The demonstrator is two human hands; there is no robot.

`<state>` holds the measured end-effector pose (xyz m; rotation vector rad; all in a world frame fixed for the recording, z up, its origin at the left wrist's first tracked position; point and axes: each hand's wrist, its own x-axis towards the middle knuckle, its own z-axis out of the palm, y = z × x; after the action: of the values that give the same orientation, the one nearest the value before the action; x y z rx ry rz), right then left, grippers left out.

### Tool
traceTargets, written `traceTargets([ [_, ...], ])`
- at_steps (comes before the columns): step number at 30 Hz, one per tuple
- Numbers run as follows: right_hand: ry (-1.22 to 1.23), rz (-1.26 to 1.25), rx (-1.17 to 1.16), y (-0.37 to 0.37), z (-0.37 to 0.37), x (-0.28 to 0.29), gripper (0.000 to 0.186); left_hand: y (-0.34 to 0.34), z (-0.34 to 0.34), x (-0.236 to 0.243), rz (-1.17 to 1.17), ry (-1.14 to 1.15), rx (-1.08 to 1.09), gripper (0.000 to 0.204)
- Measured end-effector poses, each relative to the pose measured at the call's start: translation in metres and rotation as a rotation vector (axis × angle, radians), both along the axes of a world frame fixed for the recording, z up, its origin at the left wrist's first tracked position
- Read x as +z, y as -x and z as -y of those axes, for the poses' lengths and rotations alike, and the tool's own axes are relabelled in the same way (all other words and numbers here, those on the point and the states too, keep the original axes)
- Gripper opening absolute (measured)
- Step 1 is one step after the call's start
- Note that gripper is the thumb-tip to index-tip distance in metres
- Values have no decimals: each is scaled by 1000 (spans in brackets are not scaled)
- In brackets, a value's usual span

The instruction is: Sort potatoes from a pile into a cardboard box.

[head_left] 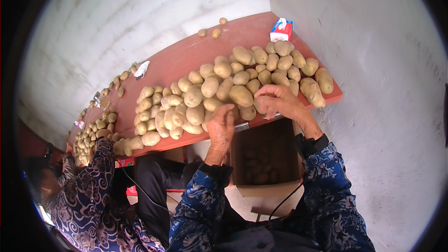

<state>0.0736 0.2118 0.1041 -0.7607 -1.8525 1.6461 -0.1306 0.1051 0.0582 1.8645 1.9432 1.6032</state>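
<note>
Potatoes (193, 97) are heaped along the front half of the reddish table (177, 60), and both hands are held at the near edge of the heap. The left hand (220, 126) is loosely curled, its fingertips turned away – whether anything is gripped cannot be told. The right hand (285, 102) is half open with bent fingers, set close over a potato at the front; a firm hold cannot be confirmed.

For good handling, each potato is probably best taken from the top or the loose front row, cupped rather than pinched, while its neighbours are steadied by the other hand. Care seems called for at the edge: an open cardboard box (266, 190) stands below, with potatoes dimly seen inside, and a knocked one could roll off and be bruised.

Printed colour is seen on the red, white and blue tissue packet (281, 31) at the far right – its lettering is too small to be read. On the white packet (142, 69) farther left, no writing can be made out.
</note>
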Motion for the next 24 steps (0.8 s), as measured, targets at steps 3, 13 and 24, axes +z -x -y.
traceTargets([
  [3,19,-82,-73,-2,-1,1,22,-6,-3,-5,-35,7,24,17],
  [13,-31,-208,-139,-23,11,12,27,-31,16,-27,29,3,58,15],
  [24,-160,-185,-56,-42,15,-2,29,-45,32,-45,7,72,110,13],
])
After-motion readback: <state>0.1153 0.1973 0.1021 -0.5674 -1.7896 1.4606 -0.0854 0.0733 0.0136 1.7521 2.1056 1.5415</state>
